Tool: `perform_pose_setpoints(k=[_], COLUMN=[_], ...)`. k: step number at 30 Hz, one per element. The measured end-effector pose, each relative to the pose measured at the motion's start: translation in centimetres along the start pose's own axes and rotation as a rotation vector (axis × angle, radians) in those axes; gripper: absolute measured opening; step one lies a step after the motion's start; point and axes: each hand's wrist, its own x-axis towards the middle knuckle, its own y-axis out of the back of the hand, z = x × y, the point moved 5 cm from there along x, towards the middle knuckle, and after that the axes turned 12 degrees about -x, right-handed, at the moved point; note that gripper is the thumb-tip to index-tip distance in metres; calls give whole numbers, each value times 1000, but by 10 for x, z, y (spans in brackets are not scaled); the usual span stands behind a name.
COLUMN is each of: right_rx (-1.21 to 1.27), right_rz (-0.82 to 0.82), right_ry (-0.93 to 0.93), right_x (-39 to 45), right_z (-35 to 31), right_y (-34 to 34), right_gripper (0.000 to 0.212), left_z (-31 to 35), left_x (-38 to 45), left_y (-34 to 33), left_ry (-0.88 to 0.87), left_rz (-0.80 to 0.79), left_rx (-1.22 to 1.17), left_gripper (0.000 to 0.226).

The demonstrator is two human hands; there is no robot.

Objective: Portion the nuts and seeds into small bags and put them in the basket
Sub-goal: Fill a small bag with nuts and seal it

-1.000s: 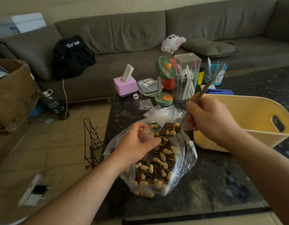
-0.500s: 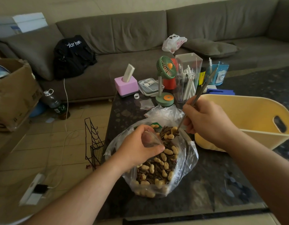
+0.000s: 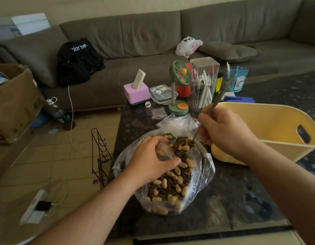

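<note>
The right hand [image 3: 225, 132] grips a long metal spoon [image 3: 213, 106], its handle slanting up and away, its heaped bowl just right of the small clear bag [image 3: 163, 151] – pinched at its mouth by the left hand [image 3: 149, 160], the nearer one. Both hover over the big bag of peanuts and sunflower seeds [image 3: 172, 183]; the yellow basket [image 3: 270, 131] waits to the right.

Two bare forearms come in from the lower edge, with no sleeves in view anywhere along them. Both hands, the left hand [image 3: 151, 156] and the right hand [image 3: 225, 131], are uncovered: no gloves, rings, watch or wristband show. The fingernails that show are short and unpainted
</note>
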Motion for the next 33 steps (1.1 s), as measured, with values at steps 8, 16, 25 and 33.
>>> perform_pose_setpoints(k=[8, 16, 25, 33], right_rx=[4, -3, -4, -26], right_rz=[-13, -15, -18, 47], right_ry=[-7, 0, -3, 76], right_x=[-1, -2, -2, -4], right_z=[0, -2, -4, -18], right_y=[-1, -2, -1, 19], right_gripper=[17, 18, 18, 16], left_z=[-12, -12, -6, -9], left_x=[3, 4, 5, 3], left_y=[-3, -8, -10, -5], left_ry=[78, 114, 146, 135], left_rz=[-77, -152, -209, -99], left_rx=[-125, -106, -152, -155], left_gripper=[76, 63, 75, 82])
